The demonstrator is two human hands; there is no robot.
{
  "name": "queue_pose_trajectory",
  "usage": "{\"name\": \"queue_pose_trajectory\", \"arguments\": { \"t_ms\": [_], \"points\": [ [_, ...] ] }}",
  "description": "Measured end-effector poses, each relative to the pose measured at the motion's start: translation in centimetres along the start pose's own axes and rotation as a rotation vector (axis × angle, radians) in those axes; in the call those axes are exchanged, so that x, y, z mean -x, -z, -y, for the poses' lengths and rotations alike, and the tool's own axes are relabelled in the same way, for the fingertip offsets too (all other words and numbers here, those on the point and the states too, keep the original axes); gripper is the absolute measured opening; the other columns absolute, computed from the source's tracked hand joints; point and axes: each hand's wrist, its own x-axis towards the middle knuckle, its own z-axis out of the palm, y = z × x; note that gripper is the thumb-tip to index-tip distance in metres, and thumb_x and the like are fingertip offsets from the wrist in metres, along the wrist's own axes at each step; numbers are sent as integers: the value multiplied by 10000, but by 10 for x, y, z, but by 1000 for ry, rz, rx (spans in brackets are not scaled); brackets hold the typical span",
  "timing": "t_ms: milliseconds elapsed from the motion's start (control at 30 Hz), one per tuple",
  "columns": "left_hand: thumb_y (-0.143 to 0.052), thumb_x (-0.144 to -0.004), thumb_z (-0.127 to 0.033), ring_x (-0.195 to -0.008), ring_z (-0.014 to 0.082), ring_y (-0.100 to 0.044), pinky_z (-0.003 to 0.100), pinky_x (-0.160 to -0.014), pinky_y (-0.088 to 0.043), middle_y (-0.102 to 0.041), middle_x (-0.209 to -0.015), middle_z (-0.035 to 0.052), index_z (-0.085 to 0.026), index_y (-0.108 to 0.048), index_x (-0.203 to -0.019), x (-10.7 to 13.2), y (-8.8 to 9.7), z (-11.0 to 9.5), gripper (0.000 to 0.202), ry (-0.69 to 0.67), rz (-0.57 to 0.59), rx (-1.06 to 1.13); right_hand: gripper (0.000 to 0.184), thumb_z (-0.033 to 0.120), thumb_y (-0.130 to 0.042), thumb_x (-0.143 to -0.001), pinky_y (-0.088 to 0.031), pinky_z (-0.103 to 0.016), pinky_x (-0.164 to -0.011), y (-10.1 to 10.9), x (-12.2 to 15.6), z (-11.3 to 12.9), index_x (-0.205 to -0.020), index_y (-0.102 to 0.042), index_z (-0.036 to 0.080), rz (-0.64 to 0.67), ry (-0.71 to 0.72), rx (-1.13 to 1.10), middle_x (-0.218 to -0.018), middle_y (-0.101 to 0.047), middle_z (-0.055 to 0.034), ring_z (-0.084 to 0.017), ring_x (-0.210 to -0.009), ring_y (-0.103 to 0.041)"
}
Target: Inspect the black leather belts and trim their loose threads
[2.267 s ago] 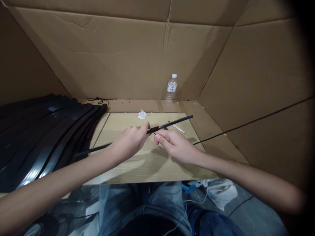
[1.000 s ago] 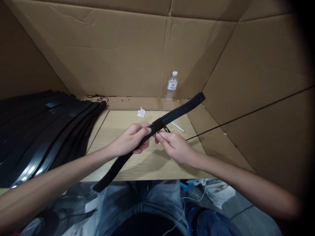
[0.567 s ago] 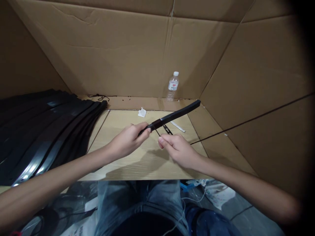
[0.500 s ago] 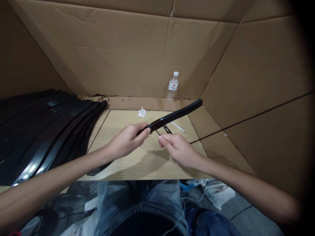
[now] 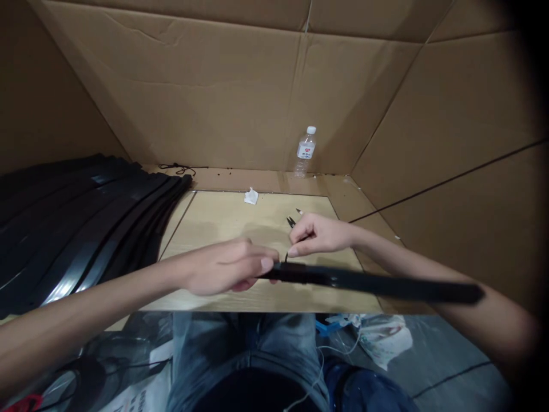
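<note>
My left hand (image 5: 227, 266) is closed around one end of a long black curved strip (image 5: 386, 284), which points right across my right forearm and is smeared by motion. Just beyond its fingers, a dark band of wrapping sits around the strip. My right hand (image 5: 323, 233) pinches a thin black cord (image 5: 286, 258) close to the wrapping, above the strip. From behind that hand the long black cord (image 5: 429, 187) runs up to the right edge. Dark pointed tips of a small tool (image 5: 291, 222) show beside my right fingers; the rest of it is hidden.
A large stack of black curved strips (image 5: 86, 229) lies on the left. A clear water bottle (image 5: 305, 151) stands at the back by the cardboard wall (image 5: 193, 86), and a crumpled white paper (image 5: 251, 196) lies on the tabletop (image 5: 218, 220). Loose dark cord (image 5: 178, 168) lies behind.
The strip has swung from slanting up and away to lying across, nearer to me. My right hand has gone from the near side of the strip to its far side, with the cord.
</note>
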Motion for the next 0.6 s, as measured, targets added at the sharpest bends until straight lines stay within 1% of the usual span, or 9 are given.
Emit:
{"name": "queue_pose_trajectory", "arguments": {
  "t_ms": [100, 133, 200, 267, 333, 400, 467, 533, 600],
  "points": [
    [-292, -967, -403, -499, 114, -394, 246, -511, -284, -432, -564, 4, -167, -510, -757, -4, 0, 0, 384, -25, 60, -363, 499, 425, -576, -851, -144, -145, -467, 15, -6, 14, -545, -369, 90, 54, -20, 87, -530, -209, 39, 8, -490, -190],
    [-312, -963, -408, -501, 117, -398, 248, -504, -272, -454, -579, 13, -167, -531, -766, -6, 0, 3, 380, -19, 56, -455, 484, 401, -567, -858, -137, -145, -462, 17, -8, 20, -546, -366, 90, 56, -43, 116, -535, -205, 38, 9, -488, -184],
    [-335, -955, -427, -492, 122, -406, 250, -492, -253, -499, -601, 34, -164, -586, -807, -11, -1, 13, 392, 23, 1, -587, 463, 347, -536, -876, -123, -149, -451, 17, -11, 31, -542, -342, 92, 34, -99, 160, -539, -187, 35, 10, -480, -163],
    [-325, -952, -464, -480, 131, -423, 249, -492, -244, -526, -600, 45, -173, -636, -886, -15, -2, 25, 431, 103, -108, -670, 446, 325, -495, -895, -116, -153, -441, 11, -13, 38, -547, -336, 95, -20, -157, 157, -538, -183, 34, 7, -472, -152],
    [-292, -952, -500, -490, 155, -459, 248, -504, -251, -541, -602, 53, -197, -654, -964, -18, -3, 34, 472, 172, -242, -759, 428, 334, -464, -908, -118, -157, -428, 0, -12, 41, -567, -357, 98, -107, -226, 106, -526, -201, 35, 3, -458, -163],
    [-274, -951, -514, -498, 185, -486, 251, -517, -259, -531, -582, 63, -194, -653, -983, -19, -4, 39, 497, 265, -370, -893, 373, 329, -430, -917, -129, -158, -414, -13, -10, 42, -621, -411, 103, -217, -309, 6, -510, -234, 40, -4, -436, -191],
    [-278, -945, -524, -494, 204, -493, 254, -521, -262, -508, -552, 66, -172, -644, -976, -20, -5, 38, 508, 362, -478, -993, 295, 296, -379, -933, -161, -152, -409, -28, -8, 39, -727, -475, 109, -312, -352, -148, -505, -257, 48, -14, -424, -214],
    [-300, -939, -529, -490, 198, -489, 248, -518, -255, -494, -539, 58, -163, -632, -982, -22, -4, 35, 496, 400, -560, -990, 288, 305, -338, -956, -192, -148, -415, -41, -8, 35, -829, -508, 110, -363, -350, -272, -508, -256, 55, -23, -424, -218],
    [-310, -942, -516, -471, 169, -462, 238, -504, -241, -480, -524, 37, -167, -620, -959, -23, -2, 31, 467, 387, -621, -869, 351, 370, -307, -978, -206, -149, -424, -53, -9, 28, -862, -507, 106, -385, -326, -333, -508, -252, 58, -29, -431, -220]
  ]
}}
